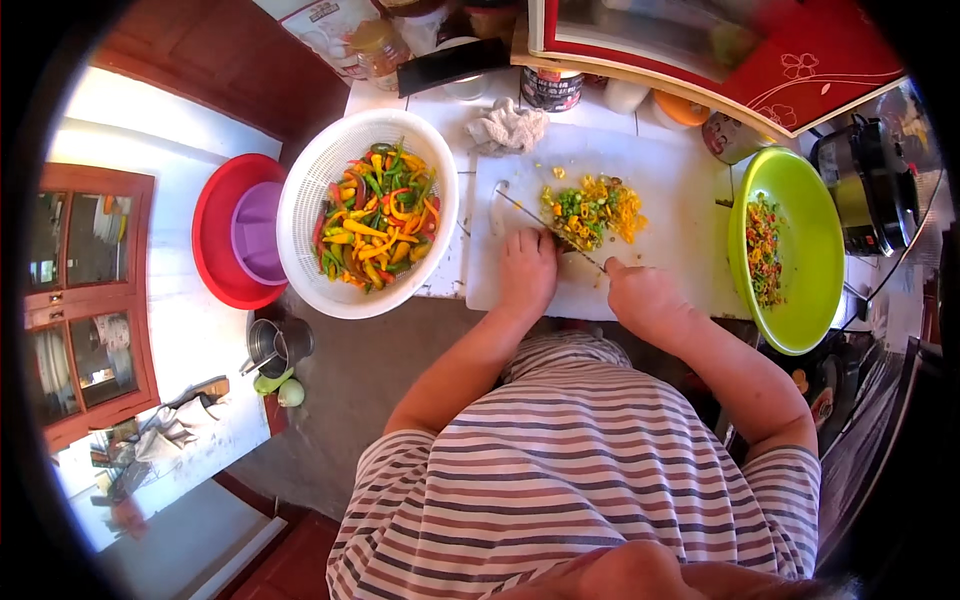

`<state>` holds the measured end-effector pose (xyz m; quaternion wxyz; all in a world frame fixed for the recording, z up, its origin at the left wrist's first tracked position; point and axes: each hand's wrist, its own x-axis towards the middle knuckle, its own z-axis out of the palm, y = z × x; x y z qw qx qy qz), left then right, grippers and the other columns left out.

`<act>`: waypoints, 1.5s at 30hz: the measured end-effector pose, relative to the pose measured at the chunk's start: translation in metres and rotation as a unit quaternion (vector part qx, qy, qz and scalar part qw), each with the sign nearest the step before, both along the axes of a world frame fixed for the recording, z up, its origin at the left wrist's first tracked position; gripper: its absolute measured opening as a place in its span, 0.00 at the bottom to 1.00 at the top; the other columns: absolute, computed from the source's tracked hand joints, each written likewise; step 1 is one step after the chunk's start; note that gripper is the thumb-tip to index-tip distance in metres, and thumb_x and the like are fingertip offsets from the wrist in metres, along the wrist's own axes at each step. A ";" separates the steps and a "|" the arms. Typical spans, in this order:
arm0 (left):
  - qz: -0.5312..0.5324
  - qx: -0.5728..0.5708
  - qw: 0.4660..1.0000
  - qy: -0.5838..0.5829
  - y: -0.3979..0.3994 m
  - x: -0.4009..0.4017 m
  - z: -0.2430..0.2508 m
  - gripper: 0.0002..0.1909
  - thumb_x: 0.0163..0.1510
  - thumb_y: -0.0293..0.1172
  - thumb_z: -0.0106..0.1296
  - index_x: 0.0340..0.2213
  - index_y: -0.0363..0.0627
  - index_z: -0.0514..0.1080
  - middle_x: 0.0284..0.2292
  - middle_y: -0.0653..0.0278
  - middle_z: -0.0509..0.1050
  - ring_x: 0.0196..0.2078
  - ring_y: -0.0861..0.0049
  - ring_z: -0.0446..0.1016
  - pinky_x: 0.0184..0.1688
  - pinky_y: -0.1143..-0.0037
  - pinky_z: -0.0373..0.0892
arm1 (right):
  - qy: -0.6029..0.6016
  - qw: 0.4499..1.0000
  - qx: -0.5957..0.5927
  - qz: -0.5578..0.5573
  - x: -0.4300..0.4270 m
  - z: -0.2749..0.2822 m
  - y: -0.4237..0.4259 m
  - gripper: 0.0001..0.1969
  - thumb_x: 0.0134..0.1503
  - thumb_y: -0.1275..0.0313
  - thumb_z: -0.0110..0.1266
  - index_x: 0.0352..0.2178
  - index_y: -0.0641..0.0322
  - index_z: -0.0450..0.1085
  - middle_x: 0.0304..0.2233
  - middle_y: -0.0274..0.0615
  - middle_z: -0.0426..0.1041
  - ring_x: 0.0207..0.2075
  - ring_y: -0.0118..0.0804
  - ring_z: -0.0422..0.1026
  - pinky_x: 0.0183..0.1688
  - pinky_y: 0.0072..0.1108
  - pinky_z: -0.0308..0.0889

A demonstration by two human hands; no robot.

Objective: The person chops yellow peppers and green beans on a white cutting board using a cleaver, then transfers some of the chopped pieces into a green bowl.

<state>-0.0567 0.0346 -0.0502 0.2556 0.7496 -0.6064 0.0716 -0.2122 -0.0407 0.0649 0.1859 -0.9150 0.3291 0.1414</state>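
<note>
My right hand [646, 300] grips the handle of a kitchen knife [541, 223]. The blade slants up and left across the white cutting board [675, 169]. Just below the blade, my left hand [529, 270] is on the board with curled fingers; what lies under the fingertips is mostly hidden. Chopped yellow and green chili peppers [600, 206] form a pile on the far side of the blade. On the left, a white plastic colander [300, 187] holds whole chili peppers [379, 217] in yellow, green and red. Chopped mixed peppers [765, 251] lie in a lime-green basin [814, 255] on the right.
A crumpled cloth [508, 127] lies behind the board, near a black-labelled can [552, 88] and several jars. A red-fronted cabinet [810, 75] overhangs the back right. Beyond the basin stands a black electric cooker [862, 187]. Red [214, 232] and purple [255, 232] basins sit left of the colander.
</note>
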 end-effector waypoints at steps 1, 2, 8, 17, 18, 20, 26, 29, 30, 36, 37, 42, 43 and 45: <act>-0.003 0.005 1.000 0.015 -0.001 -0.001 0.006 0.13 0.43 0.29 0.50 0.32 0.36 0.69 0.30 0.58 0.65 0.35 0.63 0.64 0.36 0.68 0.63 | -0.008 1.000 -0.005 0.005 0.001 -0.003 0.000 0.08 0.47 0.76 0.43 0.31 0.65 0.63 0.18 0.51 0.71 0.22 0.50 0.73 0.26 0.35 0.68; -0.007 0.011 1.000 0.029 -0.001 -0.001 0.009 0.12 0.43 0.29 0.50 0.32 0.35 0.69 0.31 0.58 0.66 0.35 0.63 0.64 0.36 0.68 0.63 | -0.016 1.000 -0.010 0.010 0.002 -0.006 0.001 0.07 0.47 0.76 0.43 0.31 0.65 0.63 0.19 0.50 0.72 0.22 0.49 0.73 0.25 0.34 0.68; -0.021 0.060 0.998 -0.015 0.002 0.000 0.001 0.12 0.44 0.30 0.50 0.32 0.37 0.69 0.31 0.58 0.65 0.35 0.62 0.63 0.36 0.67 0.62 | -0.081 0.994 -0.077 0.009 0.003 -0.048 0.008 0.07 0.46 0.75 0.46 0.29 0.66 0.63 0.18 0.51 0.71 0.22 0.50 0.73 0.26 0.34 0.69; -0.043 -0.015 0.998 0.054 0.017 0.003 0.001 0.17 0.40 0.28 0.55 0.35 0.37 0.69 0.32 0.59 0.66 0.36 0.62 0.64 0.38 0.68 0.63 | -0.281 0.953 0.066 -0.088 -0.007 -0.017 -0.011 0.09 0.49 0.72 0.43 0.30 0.69 0.64 0.19 0.60 0.68 0.24 0.59 0.69 0.27 0.40 0.65; -0.041 -0.021 0.997 0.066 0.020 0.005 0.001 0.17 0.40 0.28 0.55 0.36 0.37 0.69 0.33 0.59 0.67 0.36 0.62 0.65 0.39 0.68 0.64 | -0.284 0.952 0.063 -0.092 -0.004 -0.016 -0.013 0.09 0.49 0.72 0.43 0.30 0.69 0.64 0.19 0.60 0.68 0.24 0.59 0.69 0.27 0.40 0.65; -0.042 -0.027 0.997 0.052 0.023 0.010 0.000 0.17 0.41 0.29 0.56 0.35 0.37 0.69 0.32 0.59 0.66 0.36 0.63 0.64 0.39 0.68 0.63 | -0.204 0.976 0.061 -0.052 0.006 -0.015 -0.020 0.10 0.49 0.72 0.43 0.30 0.69 0.64 0.18 0.59 0.68 0.21 0.56 0.70 0.27 0.38 0.66; -0.039 -0.020 0.998 0.045 0.023 0.011 0.005 0.16 0.41 0.31 0.56 0.34 0.38 0.69 0.31 0.60 0.66 0.37 0.64 0.64 0.39 0.69 0.63 | -0.152 0.916 0.313 -0.202 0.011 -0.011 -0.024 0.08 0.50 0.73 0.41 0.29 0.69 0.61 0.16 0.47 0.67 0.12 0.36 0.68 0.16 0.29 0.64; -0.038 -0.016 0.998 0.045 0.011 0.009 0.013 0.16 0.41 0.31 0.56 0.34 0.40 0.70 0.32 0.61 0.67 0.37 0.65 0.65 0.39 0.70 0.64 | -0.204 0.862 0.363 -0.290 -0.010 -0.021 -0.020 0.07 0.51 0.74 0.40 0.30 0.69 0.59 0.15 0.40 0.65 0.12 0.30 0.65 0.13 0.23 0.62; -0.040 -0.005 0.998 0.048 0.004 0.008 0.015 0.16 0.41 0.30 0.57 0.35 0.40 0.70 0.32 0.62 0.67 0.37 0.65 0.65 0.39 0.70 0.64 | -0.203 0.862 0.362 -0.291 -0.014 -0.022 -0.018 0.07 0.51 0.74 0.40 0.30 0.69 0.59 0.15 0.40 0.65 0.12 0.30 0.65 0.13 0.23 0.62; -0.042 0.016 0.996 0.078 -0.020 0.007 0.010 0.18 0.41 0.33 0.57 0.36 0.39 0.71 0.32 0.62 0.67 0.38 0.65 0.65 0.41 0.70 0.63 | -0.219 0.844 0.356 -0.335 -0.028 -0.004 -0.006 0.07 0.52 0.74 0.40 0.30 0.70 0.59 0.15 0.38 0.64 0.13 0.27 0.65 0.13 0.21 0.61; -0.046 0.017 0.996 0.077 -0.020 0.006 0.014 0.18 0.41 0.33 0.57 0.36 0.39 0.71 0.32 0.62 0.67 0.38 0.65 0.65 0.41 0.70 0.63 | -0.231 0.857 0.334 -0.318 -0.031 -0.001 -0.004 0.08 0.51 0.75 0.40 0.31 0.71 0.59 0.14 0.38 0.64 0.12 0.27 0.64 0.13 0.21 0.61; -0.045 0.000 0.996 0.080 -0.014 0.014 0.038 0.23 0.40 0.38 0.59 0.38 0.39 0.71 0.34 0.62 0.68 0.39 0.65 0.64 0.43 0.67 0.61 | -0.258 0.938 0.125 -0.195 -0.045 -0.014 0.005 0.11 0.51 0.75 0.41 0.34 0.73 0.62 0.13 0.45 0.67 0.13 0.38 0.68 0.17 0.27 0.63; -0.046 0.000 0.996 0.079 -0.014 0.016 0.037 0.23 0.40 0.38 0.59 0.38 0.39 0.71 0.34 0.62 0.68 0.39 0.65 0.64 0.43 0.67 0.61 | -0.229 0.953 0.089 -0.174 -0.041 -0.008 0.007 0.10 0.51 0.74 0.43 0.33 0.72 0.62 0.16 0.52 0.67 0.18 0.49 0.68 0.23 0.33 0.64; -0.055 0.030 0.995 0.076 -0.014 0.018 0.036 0.20 0.40 0.36 0.58 0.36 0.40 0.72 0.33 0.62 0.68 0.38 0.65 0.65 0.41 0.68 0.62 | -0.199 0.966 0.053 -0.153 -0.033 0.000 0.011 0.10 0.50 0.73 0.44 0.33 0.70 0.62 0.18 0.60 0.68 0.23 0.60 0.68 0.28 0.40 0.65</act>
